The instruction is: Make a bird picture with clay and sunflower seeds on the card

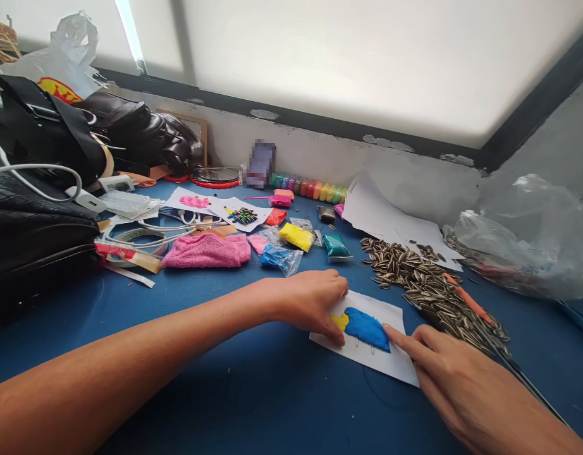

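The left hand (pixel 313 298) partly hides the yellow clay (pixel 341 321).

The card (pixel 382 361) looks matt paper, the pink towel (pixel 207 251) rough cloth.

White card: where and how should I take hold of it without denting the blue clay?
Probably best pinched at its bare near-right corner, coming from the right. The white card lies flat, and that corner shows only paper, beyond the end of the blue clay across its middle. The left side looks poorer: the left hand is over it, next to the yellow clay.
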`<state>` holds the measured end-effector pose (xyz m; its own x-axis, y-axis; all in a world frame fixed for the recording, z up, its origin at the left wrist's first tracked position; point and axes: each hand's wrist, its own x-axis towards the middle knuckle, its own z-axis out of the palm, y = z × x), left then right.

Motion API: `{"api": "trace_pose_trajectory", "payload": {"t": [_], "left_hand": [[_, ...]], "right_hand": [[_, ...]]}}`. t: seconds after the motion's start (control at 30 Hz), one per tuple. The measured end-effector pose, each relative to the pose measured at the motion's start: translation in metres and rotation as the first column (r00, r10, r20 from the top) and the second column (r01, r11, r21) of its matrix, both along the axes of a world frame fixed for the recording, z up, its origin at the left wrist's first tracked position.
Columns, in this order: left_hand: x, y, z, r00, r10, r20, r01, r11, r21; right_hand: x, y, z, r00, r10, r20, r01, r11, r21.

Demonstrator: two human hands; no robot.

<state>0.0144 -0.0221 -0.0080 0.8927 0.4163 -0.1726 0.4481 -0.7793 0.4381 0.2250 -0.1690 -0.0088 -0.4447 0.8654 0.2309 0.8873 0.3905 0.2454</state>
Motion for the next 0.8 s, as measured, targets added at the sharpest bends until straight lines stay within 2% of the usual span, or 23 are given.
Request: {"api": "trace_pose_trajectory", "payload": {"t": [0.27, 0.4, 0.5, 0.67, 0.8], "left_hand": [[0.0, 0.001, -0.001, 1.0, -0.008, 0.007, 0.008, 1.0, -0.004], [0.0, 0.003, -0.004, 1.0, -0.014, 0.024, 0.014, 1.0, -0.004], [0.0, 0.004, -0.005, 1.0, -0.016, 0.021, 0.017, 1.0, -0.009], [0.0, 0.002, -0.003, 1.0, -0.009, 0.015, 0.009, 1.0, -0.009], [0.0, 0.001, -0.001, 1.0, -0.006, 0.003, 0.006, 1.0, 0.0]], "right_hand": [[-0.001, -0.002, -0.001, 1.0, 0.007, 0.005, -0.007, 1.0, 0.018], [-0.002, 0.0, -0.001, 0.999, 0.052, 0.001, -0.052, 0.998, 0.038], [-0.001, 0.003, 0.002, 0.997, 0.027, -0.071, -0.027, 1.0, 0.006], [-0.001, 0.011, -0.002, 0.965, -0.098, -0.244, 0.099, 0.995, -0.008], [-0.005, 0.014, -0.01, 0.963, -0.074, -0.26, 0.079, 0.997, 0.009]]}}
